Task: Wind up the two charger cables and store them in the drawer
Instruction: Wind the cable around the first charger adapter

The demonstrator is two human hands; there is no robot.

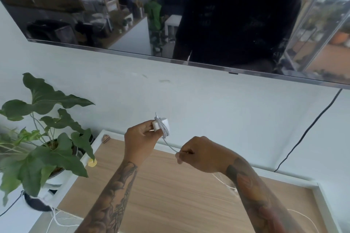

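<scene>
Your left hand [141, 137] grips the cable-wrapped charger block [161, 126] while your right hand [200, 154] pinches the white cable [171, 146] above the desk [170, 191].

Two hands are up over the wooden top: the left hand [140, 138] at about ten o'clock from the right hand [200, 154]. One white charger block [161, 126], one cable [170, 145] wound on it. One leafy plant [47, 138] at nine o'clock. One wall screen [170, 15] at twelve.
</scene>
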